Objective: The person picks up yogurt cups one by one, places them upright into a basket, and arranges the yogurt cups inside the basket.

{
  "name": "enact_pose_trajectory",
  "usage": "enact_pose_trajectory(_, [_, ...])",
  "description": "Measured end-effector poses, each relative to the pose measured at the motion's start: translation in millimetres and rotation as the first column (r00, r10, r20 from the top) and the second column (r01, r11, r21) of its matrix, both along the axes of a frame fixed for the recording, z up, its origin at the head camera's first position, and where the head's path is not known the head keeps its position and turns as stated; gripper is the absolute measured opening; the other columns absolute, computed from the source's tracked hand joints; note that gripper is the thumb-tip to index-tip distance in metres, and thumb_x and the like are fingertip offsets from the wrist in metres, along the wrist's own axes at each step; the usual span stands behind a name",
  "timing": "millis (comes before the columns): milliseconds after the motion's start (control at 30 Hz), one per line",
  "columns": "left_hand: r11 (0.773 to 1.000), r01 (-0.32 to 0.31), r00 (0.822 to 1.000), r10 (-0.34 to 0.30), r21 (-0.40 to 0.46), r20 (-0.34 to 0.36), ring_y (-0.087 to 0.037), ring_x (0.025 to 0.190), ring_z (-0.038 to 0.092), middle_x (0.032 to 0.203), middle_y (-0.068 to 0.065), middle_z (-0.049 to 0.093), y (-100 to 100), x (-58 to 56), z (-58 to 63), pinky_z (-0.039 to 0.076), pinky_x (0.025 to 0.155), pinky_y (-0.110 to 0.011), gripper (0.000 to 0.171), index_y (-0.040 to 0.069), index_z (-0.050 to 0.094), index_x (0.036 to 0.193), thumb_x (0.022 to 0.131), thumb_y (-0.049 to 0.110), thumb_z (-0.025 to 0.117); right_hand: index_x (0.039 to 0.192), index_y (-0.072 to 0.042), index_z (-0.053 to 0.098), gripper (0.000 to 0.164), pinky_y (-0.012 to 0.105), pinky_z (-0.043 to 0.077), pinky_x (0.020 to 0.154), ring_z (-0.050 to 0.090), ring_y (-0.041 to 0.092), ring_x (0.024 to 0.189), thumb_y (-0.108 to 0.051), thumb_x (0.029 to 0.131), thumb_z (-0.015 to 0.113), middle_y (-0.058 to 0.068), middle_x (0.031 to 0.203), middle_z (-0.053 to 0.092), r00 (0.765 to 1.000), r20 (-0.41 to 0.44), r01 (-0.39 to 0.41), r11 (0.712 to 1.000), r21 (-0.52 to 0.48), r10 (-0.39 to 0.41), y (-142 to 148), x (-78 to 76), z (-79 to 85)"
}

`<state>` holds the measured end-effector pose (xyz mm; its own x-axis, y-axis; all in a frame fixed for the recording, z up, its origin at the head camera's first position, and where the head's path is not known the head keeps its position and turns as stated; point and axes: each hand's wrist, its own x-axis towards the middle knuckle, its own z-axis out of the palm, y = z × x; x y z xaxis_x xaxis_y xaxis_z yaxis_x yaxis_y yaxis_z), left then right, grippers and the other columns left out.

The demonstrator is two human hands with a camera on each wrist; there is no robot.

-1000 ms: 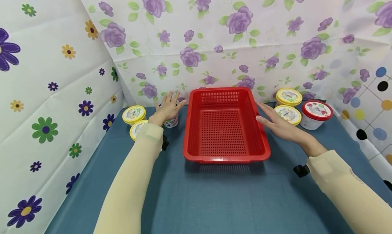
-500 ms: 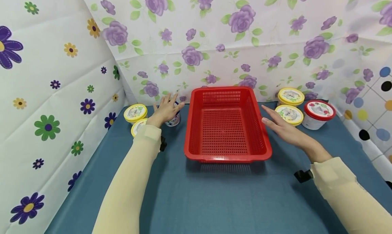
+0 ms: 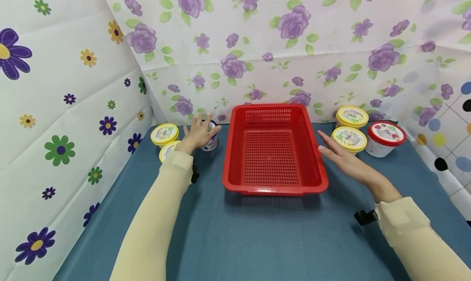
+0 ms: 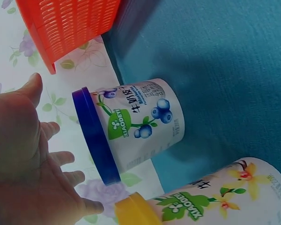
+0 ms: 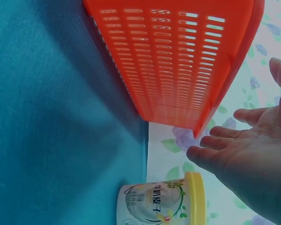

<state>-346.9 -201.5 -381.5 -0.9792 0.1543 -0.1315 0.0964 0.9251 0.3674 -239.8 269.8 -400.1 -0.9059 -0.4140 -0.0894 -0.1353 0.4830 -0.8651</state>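
One red basket (image 3: 273, 190) stands on the bench (image 3: 257, 240)

The left hand (image 3: 197, 135) is above a tub with blue lid (image 3: 210, 144), its grip spread wide. The right hand (image 3: 348, 160) is beside the basket, near a tub with yellow lid (image 3: 349, 138); its grip is also apart, thumb away from fingers.

The basket (image 3: 276, 190) looks glossy plastic, the blue cloth (image 3: 265, 236) matt.

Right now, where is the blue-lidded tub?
In the head view, the blue-lidded tub stands left of the red basket, partly hidden by the left hand.
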Motion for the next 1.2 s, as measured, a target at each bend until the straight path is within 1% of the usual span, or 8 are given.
enact_pose_trajectory(33, [1.000,0.000,1.000,0.000,0.000,0.001,-0.045,0.158,-0.006,0.173,-0.020,-0.004,-0.7,-0.5,-0.7,-0.006,0.117,-0.074,0.080,0.020,0.006,0.169,0.108,0.063,0.034,0.169,-0.026,0.001,0.075,0.078,0.026,0.110,0.010,0.048,0.154,-0.042,0.111,0.045,0.016,0.173,0.004,1.000,0.003,0.000,1.000,-0.010,0.000,-0.1,0.4,-0.7])
enact_pose_trajectory(200, [1.000,-0.012,1.000,0.012,0.006,0.002,-0.044,0.158,-0.005,0.173,-0.021,-0.003,0.1,7.5,2.7,-0.004,0.118,-0.073,0.081,0.018,0.009,0.169,0.107,0.063,0.036,0.169,-0.024,0.000,0.075,0.078,0.025,0.110,0.011,0.048,0.154,-0.043,0.111,0.044,0.015,0.173,0.006,1.000,0.007,-0.005,0.999,-0.040,0.005,-0.9,1.1,-3.8])
enact_pose_trajectory(267, [1.000,-0.017,1.000,0.017,0.009,0.002,-0.044,0.158,-0.004,0.173,-0.019,-0.003,1.2,11.4,4.9,-0.004,0.119,-0.073,0.080,0.017,0.010,0.169,0.108,0.062,0.035,0.169,-0.024,0.000,0.075,0.078,0.025,0.111,0.010,0.048,0.154,-0.043,0.111,0.044,0.015,0.174,0.005,1.000,0.008,-0.004,0.999,-0.045,0.004,-0.7,1.6,-4.2])
enact_pose_trajectory(400, [1.000,-0.025,1.000,0.024,0.010,0.004,-0.048,0.157,-0.002,0.174,-0.019,-0.003,1.8,13.9,5.4,-0.004,0.119,-0.072,0.079,0.018,0.010,0.169,0.108,0.061,0.037,0.169,-0.022,0.000,0.075,0.078,0.024,0.110,0.008,0.048,0.155,-0.041,0.111,0.044,0.016,0.173,0.004,1.000,0.008,-0.003,0.999,-0.052,0.003,0.3,1.8,-6.0])
enact_pose_trajectory(700, [1.000,-0.031,0.999,0.031,0.004,0.019,-0.055,0.154,-0.004,0.173,-0.020,-0.005,-3.6,13.6,-1.6,-0.005,0.118,-0.073,0.078,0.019,0.007,0.169,0.109,0.058,0.038,0.169,-0.024,0.000,0.074,0.079,0.026,0.110,0.008,0.048,0.155,-0.042,0.111,0.044,0.017,0.173,0.004,1.000,0.026,-0.001,0.998,-0.063,0.003,2.3,2.3,-12.1])
enact_pose_trajectory(900, [0.999,-0.041,0.999,0.041,0.007,0.026,-0.055,0.154,-0.006,0.173,-0.020,-0.004,-3.2,15.4,-1.4,-0.004,0.118,-0.073,0.078,0.019,0.008,0.169,0.109,0.058,0.039,0.169,-0.025,0.003,0.072,0.079,0.021,0.112,0.009,0.045,0.155,-0.041,0.112,0.043,0.014,0.174,0.006,0.999,0.036,-0.012,0.995,-0.097,0.016,1.0,6.7,-15.9])
enact_pose_trajectory(1133, [0.999,-0.053,0.998,0.053,-0.005,0.015,-0.059,0.153,0.003,0.173,-0.019,-0.002,-5.7,18.8,-2.8,-0.001,0.118,-0.075,0.080,0.019,0.011,0.169,0.108,0.061,0.039,0.169,-0.028,0.005,0.071,0.079,0.019,0.112,0.012,0.043,0.155,-0.043,0.111,0.042,0.013,0.173,0.010,0.998,0.068,-0.002,0.992,-0.128,0.011,-0.5,12.0,-23.3])
enact_pose_trajectory(1200, [0.998,-0.056,0.998,0.056,-0.005,0.016,-0.059,0.153,0.003,0.173,-0.019,-0.002,-6.7,19.7,-3.3,0.000,0.118,-0.075,0.080,0.019,0.011,0.169,0.107,0.061,0.041,0.169,-0.029,0.005,0.070,0.079,0.019,0.112,0.011,0.043,0.154,-0.043,0.111,0.042,0.012,0.173,0.010,0.997,0.073,0.001,0.991,-0.135,0.009,-0.7,13.3,-25.5])
